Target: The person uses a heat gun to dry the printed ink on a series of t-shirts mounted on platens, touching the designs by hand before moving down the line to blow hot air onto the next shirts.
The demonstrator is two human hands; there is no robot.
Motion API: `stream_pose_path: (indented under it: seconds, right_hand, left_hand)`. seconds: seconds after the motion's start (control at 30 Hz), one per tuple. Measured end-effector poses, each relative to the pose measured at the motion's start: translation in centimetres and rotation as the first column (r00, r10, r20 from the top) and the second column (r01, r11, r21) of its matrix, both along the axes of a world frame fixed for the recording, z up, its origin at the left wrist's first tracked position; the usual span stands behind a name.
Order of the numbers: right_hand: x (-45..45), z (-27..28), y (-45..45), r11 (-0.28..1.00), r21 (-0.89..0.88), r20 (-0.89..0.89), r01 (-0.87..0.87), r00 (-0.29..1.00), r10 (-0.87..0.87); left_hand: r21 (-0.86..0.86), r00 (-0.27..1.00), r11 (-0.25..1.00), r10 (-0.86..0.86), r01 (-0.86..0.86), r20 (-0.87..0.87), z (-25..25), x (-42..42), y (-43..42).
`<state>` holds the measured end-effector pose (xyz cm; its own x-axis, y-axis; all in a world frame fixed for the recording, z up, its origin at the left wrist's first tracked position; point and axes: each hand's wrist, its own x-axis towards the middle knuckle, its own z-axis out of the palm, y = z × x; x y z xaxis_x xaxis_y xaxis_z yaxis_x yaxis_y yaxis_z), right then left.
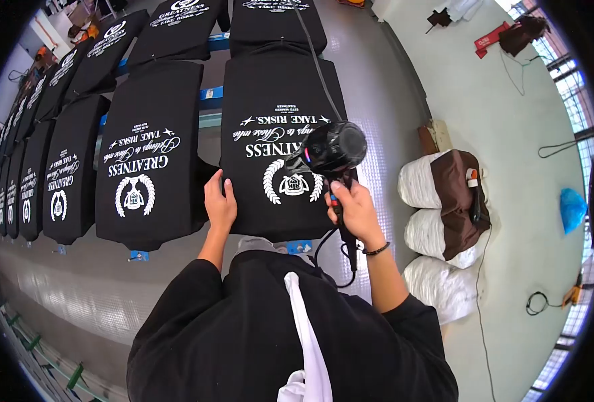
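Observation:
My right hand [354,209] is wrapped round the handle of a black hair dryer [334,147]. The dryer's nozzle points left, over the white print on a black shirt [280,87] that lies flat on a board in front of me. At the left edge of that shirt is my left hand [220,201], with its fingers apart and nothing held. The dryer's cord hangs below the handle and loops near my right wrist. Left of my left hand lies another black shirt [151,100] with the same white print.
Rows of printed black shirts [76,134] run away to the left and ahead. White sacks [421,231] with a brown cloth [454,194] stand on the floor to the right. A blue bag [572,209] is farther right, and a cable trails over the floor.

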<state>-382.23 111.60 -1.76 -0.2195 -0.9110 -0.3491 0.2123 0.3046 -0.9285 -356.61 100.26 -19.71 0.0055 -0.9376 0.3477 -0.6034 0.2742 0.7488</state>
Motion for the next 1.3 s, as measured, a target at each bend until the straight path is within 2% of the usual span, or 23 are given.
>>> stream_pose_path:
  seconds: [0.03,0.13,0.27,0.33,0.4,0.47,0.53,0.57,0.6,0.63,0.7,0.73,0.83,0.9,0.93,1.0,1.03,1.07,1.13,1.2,1.27,1.3]
  right_hand:
    - [0.2,-0.2,-0.4,0.999,-0.003,-0.058,-0.041,0.997,0.04]
    - [0.2,-0.5,-0.9,0.998,0.019,0.003,-0.053,0.999,0.053]
    - [-0.2,-0.2,-0.2,0.995,0.013,0.047,-0.103,0.994,0.102]
    - [-0.6,0.3,0.6,0.979,0.054,0.04,-0.196,0.98,0.194]
    - [-1.1,0.3,1.5,0.962,0.072,-0.044,-0.265,0.962,0.268]
    - [-1.8,0.4,2.3,0.958,0.109,0.001,-0.267,0.963,0.268]
    - [-3.0,-0.7,3.5,0.947,0.106,-0.155,-0.304,0.935,0.318]
    - [-3.5,0.4,3.7,0.938,0.108,-0.286,-0.329,0.893,0.347]
    - [-4.7,-0.7,4.4,0.937,0.083,-0.333,-0.34,0.876,0.348]
    - [-5.1,0.2,4.9,0.946,0.098,-0.265,-0.308,0.909,0.323]
    - [-5.5,1.4,6.3,0.968,0.115,-0.263,-0.225,0.932,0.248]
    - [-6.4,0.9,7.1,0.966,0.095,-0.247,-0.241,0.934,0.258]
    - [-9.3,-0.5,8.5,0.955,0.054,-0.151,-0.293,0.943,0.298]
    - [-10.1,-0.8,9.2,0.972,0.071,-0.029,-0.224,0.974,0.226]
    - [-10.5,-1.0,9.4,0.97,0.062,-0.023,-0.235,0.971,0.237]
    - [-11.1,-1.3,9.5,0.966,0.069,-0.157,-0.248,0.954,0.256]
    - [-11.2,-1.1,9.3,0.978,0.042,-0.059,-0.207,0.976,0.209]
    - [-11.4,-1.1,9.1,0.974,0.04,-0.061,-0.221,0.973,0.223]
    - [-11.4,-1.3,8.6,0.976,0.036,-0.206,-0.215,0.954,0.217]
    - [-11.4,-1.4,7.7,0.976,0.008,-0.196,-0.219,0.956,0.216]
    - [-11.2,-0.9,6.6,0.991,0.056,-0.09,-0.125,0.987,0.13]
    - [-10.9,-1.3,6.0,0.99,0.035,-0.095,-0.136,0.986,0.139]
  left_hand:
    - [0.007,1.0,1.0,0.006,-0.006,-0.001,0.2,0.1,-0.1]
    - [0.083,1.0,0.996,-0.014,0.016,-0.016,0.2,0.6,-0.2]
    - [0.025,1.0,1.0,0.019,-0.019,0.02,0.0,1.3,-0.2]
    - [-0.006,0.999,0.999,0.034,-0.033,0.022,-0.1,1.2,0.0]
    - [-0.039,0.998,0.998,0.052,-0.051,0.022,0.0,1.2,0.7]
    - [-0.049,0.997,0.996,0.078,-0.076,0.024,0.1,1.1,1.6]
    - [-0.074,0.993,0.991,0.115,-0.112,0.028,0.6,0.5,2.2]
    - [-0.105,0.99,0.985,0.14,-0.136,0.032,0.6,0.3,2.5]
    - [-0.105,0.985,0.981,0.169,-0.166,0.023,0.4,0.1,2.9]
    - [-0.112,0.979,0.974,0.2,-0.195,0.03,0.2,0.0,3.3]
    - [-0.124,0.972,0.965,0.236,-0.233,0.015,-0.3,-0.5,4.4]
    - [-0.164,0.972,0.959,0.236,-0.232,0.004,0.5,-1.2,5.0]
    - [-0.259,0.982,0.949,0.189,-0.181,0.008,1.8,-3.0,6.2]
    - [-0.288,0.984,0.943,0.176,-0.165,0.012,2.3,-4.1,7.2]
    - [-0.297,0.982,0.939,0.187,-0.173,0.018,2.5,-4.6,7.7]
    - [-0.284,0.98,0.94,0.197,-0.187,0.006,2.5,-5.3,8.8]
    - [-0.271,0.982,0.945,0.191,-0.182,0.005,2.3,-5.4,9.2]
    - [-0.273,0.979,0.942,0.206,-0.197,0.004,2.1,-5.6,9.7]
    - [-0.257,0.976,0.947,0.212,-0.192,0.053,2.2,-5.6,10.6]
    - [-0.247,0.973,0.948,0.223,-0.202,0.062,1.7,-5.1,10.6]
    - [-0.221,0.976,0.955,0.214,-0.199,0.048,2.0,-4.8,10.8]
    - [-0.213,0.974,0.956,0.219,-0.204,0.052,1.8,-4.4,10.7]
